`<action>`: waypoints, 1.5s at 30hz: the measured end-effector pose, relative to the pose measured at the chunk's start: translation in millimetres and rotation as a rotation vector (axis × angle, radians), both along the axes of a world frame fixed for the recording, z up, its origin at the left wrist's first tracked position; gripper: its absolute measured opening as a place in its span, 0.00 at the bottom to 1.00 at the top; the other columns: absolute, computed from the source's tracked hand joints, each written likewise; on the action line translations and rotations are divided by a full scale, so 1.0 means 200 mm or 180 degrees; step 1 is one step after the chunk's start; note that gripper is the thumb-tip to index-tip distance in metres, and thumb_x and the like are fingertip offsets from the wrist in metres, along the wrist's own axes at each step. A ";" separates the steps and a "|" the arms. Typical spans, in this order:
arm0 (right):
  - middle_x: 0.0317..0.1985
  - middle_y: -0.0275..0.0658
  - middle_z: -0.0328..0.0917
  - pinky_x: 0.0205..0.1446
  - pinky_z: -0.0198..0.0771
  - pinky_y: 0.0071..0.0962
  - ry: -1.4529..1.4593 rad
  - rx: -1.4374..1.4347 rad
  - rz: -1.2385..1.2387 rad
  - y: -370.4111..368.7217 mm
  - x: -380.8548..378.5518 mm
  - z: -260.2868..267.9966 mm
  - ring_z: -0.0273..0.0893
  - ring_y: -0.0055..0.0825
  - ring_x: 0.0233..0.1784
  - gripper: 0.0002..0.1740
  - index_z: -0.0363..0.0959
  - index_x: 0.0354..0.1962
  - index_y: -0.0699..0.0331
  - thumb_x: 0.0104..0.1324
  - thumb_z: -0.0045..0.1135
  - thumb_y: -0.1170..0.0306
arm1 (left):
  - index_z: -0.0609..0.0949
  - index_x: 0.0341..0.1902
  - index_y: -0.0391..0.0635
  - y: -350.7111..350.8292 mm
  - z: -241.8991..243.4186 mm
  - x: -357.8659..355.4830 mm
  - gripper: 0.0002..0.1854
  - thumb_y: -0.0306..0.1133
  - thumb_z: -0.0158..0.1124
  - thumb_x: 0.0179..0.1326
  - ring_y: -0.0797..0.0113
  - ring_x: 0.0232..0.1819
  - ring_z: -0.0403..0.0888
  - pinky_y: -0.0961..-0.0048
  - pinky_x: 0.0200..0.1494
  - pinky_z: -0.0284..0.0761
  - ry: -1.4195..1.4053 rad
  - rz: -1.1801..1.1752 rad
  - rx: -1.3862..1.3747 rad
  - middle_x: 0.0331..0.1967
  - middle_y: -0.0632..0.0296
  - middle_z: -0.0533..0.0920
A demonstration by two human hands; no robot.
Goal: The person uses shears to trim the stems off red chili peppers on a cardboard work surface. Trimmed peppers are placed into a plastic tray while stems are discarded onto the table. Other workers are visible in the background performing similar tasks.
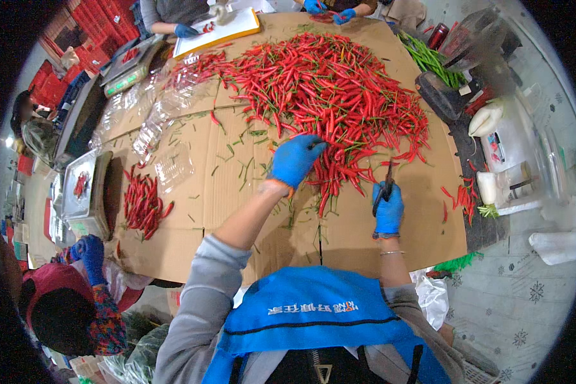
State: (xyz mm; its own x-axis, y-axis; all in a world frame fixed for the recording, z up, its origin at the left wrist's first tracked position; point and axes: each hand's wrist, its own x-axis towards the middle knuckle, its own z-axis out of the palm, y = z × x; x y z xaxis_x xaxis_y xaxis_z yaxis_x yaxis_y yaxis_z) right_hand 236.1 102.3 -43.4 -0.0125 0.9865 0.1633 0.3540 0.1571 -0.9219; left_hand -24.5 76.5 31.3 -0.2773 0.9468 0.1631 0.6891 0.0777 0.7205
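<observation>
A large heap of red chili peppers [317,86] with green stems covers the far middle of the cardboard-topped table. My left hand [295,161], in a blue glove, reaches to the heap's near edge, fingers bent against the peppers. Whether it pinches one is hidden by the glove. My right hand [389,213], also blue-gloved, is closed around the dark handles of a pair of scissors [388,187]. Their blades point away from me, beside a few loose peppers. Between and around my hands lie cut green stem bits [242,168] on the cardboard [264,259].
A smaller chili pile [144,204] lies left, near clear plastic boxes [161,125] and a weighing scale [84,187]. One person's gloved hand [90,254] is beside it; other gloved hands [186,31] work across the table. White radishes [487,120] and green stalks [429,57] are right.
</observation>
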 end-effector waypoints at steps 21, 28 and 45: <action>0.37 0.36 0.75 0.37 0.74 0.23 0.1722 -0.0743 0.1074 -0.03 -0.28 0.37 0.75 0.25 0.36 0.14 0.70 0.41 0.65 0.58 0.62 0.74 | 0.79 0.38 0.46 -0.12 0.19 0.11 0.06 0.32 0.61 0.57 0.84 0.17 0.63 0.87 0.18 0.54 -0.4137 -0.0420 -0.0500 0.20 0.72 0.73; 0.32 0.32 0.76 0.30 0.68 0.16 0.2106 -0.1413 0.1724 -0.09 -0.43 0.65 0.74 0.20 0.30 0.15 0.71 0.44 0.64 0.59 0.60 0.72 | 0.80 0.46 0.49 -0.28 0.37 0.13 0.14 0.35 0.63 0.56 0.87 0.22 0.65 0.89 0.22 0.54 -0.3347 -0.0548 -0.0268 0.26 0.75 0.77; 0.30 0.34 0.77 0.29 0.67 0.16 0.2685 -0.2076 0.2581 -0.19 -0.39 0.72 0.72 0.18 0.27 0.18 0.71 0.45 0.63 0.57 0.60 0.68 | 0.80 0.42 0.46 -0.34 0.41 0.12 0.10 0.34 0.59 0.59 0.85 0.25 0.69 0.87 0.25 0.59 -0.3989 -0.0828 0.0114 0.30 0.69 0.80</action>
